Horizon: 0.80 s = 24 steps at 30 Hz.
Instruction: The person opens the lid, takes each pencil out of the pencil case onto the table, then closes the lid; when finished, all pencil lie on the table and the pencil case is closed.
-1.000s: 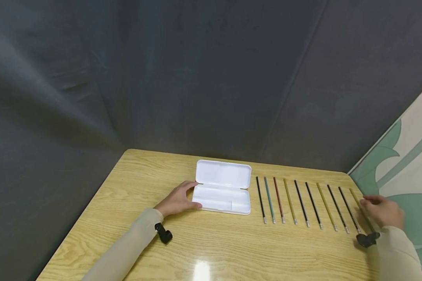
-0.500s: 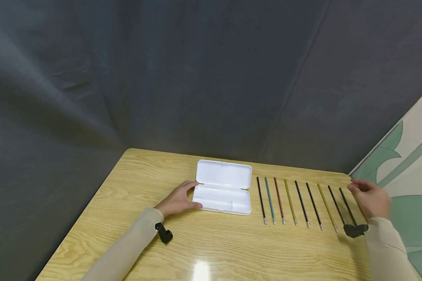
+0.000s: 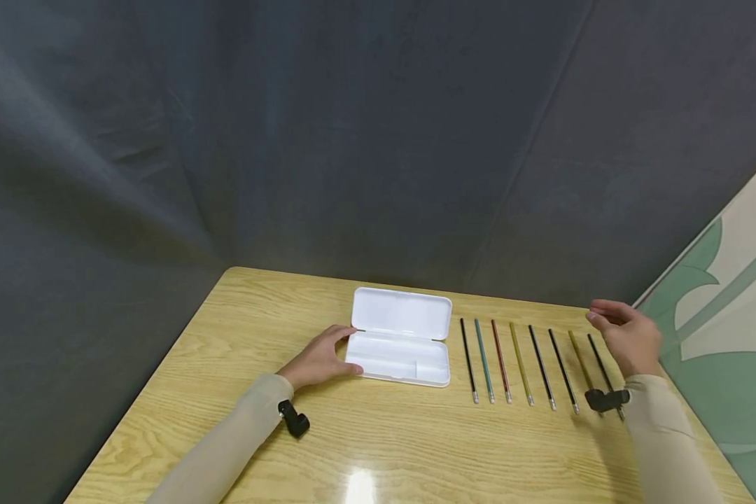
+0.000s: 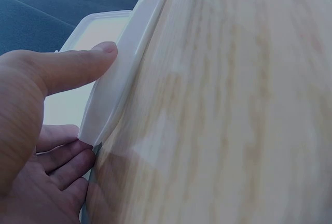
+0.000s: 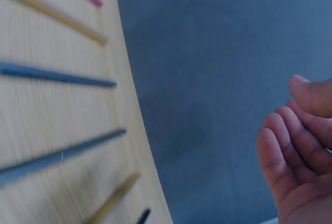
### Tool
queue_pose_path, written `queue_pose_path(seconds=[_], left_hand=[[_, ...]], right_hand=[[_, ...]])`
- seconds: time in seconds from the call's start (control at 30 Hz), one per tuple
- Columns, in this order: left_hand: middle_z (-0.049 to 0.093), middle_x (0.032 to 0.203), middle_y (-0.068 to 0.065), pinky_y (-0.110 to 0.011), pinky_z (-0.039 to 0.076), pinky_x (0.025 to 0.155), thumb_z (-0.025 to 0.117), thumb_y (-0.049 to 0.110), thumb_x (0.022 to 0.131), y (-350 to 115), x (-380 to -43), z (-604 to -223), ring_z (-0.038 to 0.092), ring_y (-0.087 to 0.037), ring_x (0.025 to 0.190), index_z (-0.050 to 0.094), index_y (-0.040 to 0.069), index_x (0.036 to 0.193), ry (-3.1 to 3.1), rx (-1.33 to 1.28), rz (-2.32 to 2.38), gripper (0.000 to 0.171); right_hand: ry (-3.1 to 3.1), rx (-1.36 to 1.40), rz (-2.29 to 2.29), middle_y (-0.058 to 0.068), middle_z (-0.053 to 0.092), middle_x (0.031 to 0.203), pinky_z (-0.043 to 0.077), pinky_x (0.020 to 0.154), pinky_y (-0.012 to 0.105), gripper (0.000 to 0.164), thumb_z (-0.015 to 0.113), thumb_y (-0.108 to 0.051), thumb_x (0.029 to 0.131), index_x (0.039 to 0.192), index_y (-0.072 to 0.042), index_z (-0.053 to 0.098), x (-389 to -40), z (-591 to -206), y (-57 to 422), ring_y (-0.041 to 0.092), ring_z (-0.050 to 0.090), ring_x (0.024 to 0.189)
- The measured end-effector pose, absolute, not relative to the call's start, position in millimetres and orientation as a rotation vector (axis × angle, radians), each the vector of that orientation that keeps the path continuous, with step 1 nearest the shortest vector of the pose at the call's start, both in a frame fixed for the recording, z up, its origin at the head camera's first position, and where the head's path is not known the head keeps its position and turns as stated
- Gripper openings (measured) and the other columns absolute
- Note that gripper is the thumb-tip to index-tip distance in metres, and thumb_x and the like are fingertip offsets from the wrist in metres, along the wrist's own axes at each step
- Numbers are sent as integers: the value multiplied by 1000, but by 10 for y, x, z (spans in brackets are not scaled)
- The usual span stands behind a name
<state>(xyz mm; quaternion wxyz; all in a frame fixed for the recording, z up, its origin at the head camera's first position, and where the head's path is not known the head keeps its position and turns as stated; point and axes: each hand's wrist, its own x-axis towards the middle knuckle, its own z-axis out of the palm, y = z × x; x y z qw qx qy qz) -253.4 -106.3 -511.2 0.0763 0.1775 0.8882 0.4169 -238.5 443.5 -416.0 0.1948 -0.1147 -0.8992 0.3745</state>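
Note:
A white pencil case (image 3: 402, 313) lies unfolded on the wooden table, its lid tipped back and its divided tray bare. My left hand (image 3: 320, 358) holds the case's left end. In the left wrist view, the thumb presses on the case's outer wall (image 4: 127, 53) while the fingers curl at its corner. Over the right end of a row of pencils hovers my right hand (image 3: 631, 341). Its fingers are loosely bent with nothing between them, as the right wrist view shows. A black pencil (image 3: 600, 360) is nearest to it. The sleeve and hand hide the pencils farthest right.
Between case and right hand lie several pencils side by side, erasers toward me: a teal pencil (image 3: 484, 360), a red pencil (image 3: 500, 360), a yellow pencil (image 3: 521, 364), and black ones. A dark curtain (image 3: 378, 140) hangs behind the table's far edge. Patterned fabric (image 3: 724, 308) stands right.
My right hand has moved left and slightly away from me, from the row's rightmost pencil across its neighbours. The left hand and the case have stayed in place.

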Motion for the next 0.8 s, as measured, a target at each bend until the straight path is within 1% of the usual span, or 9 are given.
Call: queue_pose_path(seconds=[0.1,0.3,0.43,0.6,0.7,0.8], left_hand=[[44,158,-2,-54,39,119,85,53,76,-1063,-2531,-5116,40,-29,149,48,22,151,2664,533,1255,89],[44,158,-4,-54,39,118,85,52,77,-1072,-2522,-5103,40,-30,149,47,20,152,2656,535,1261,90],[43,158,-4,-54,39,118,85,52,78,-1079,-2517,-5093,40,-31,149,47,20,152,2646,537,1264,90],[42,159,-4,-53,38,119,85,52,78,-1066,-2515,-5098,39,-30,150,47,20,153,2642,528,1259,90],[42,159,-3,-53,38,120,85,52,77,-1049,-2523,-5101,39,-29,150,47,21,152,2653,528,1257,90],[42,159,-4,-53,38,120,85,52,77,-1035,-2535,-5099,38,-30,150,47,21,152,2657,533,1262,90]], right_hand=[[-2501,-283,1073,-43,55,80,45,65,5,39,67,-42,97,123,-13,70,-2442,-4163,4305,-18,54,75],[-2462,-167,1189,-39,60,85,48,68,5,38,69,-30,97,126,-6,68,-2572,-4241,4022,-15,59,78],[-2459,-78,1203,-35,61,89,49,70,5,38,69,-29,97,126,-5,69,-2661,-4303,3771,-15,60,80],[-2495,31,1218,-23,65,96,51,72,7,34,67,-28,99,126,-7,69,-2749,-4364,3454,-13,60,84],[-2508,88,1249,-14,68,101,52,73,7,31,67,-23,99,125,-7,69,-2809,-4392,3297,-12,61,85],[-2518,132,1262,-1,72,104,52,73,8,30,68,-21,99,124,-5,69,-2870,-4437,3176,-12,61,85]])
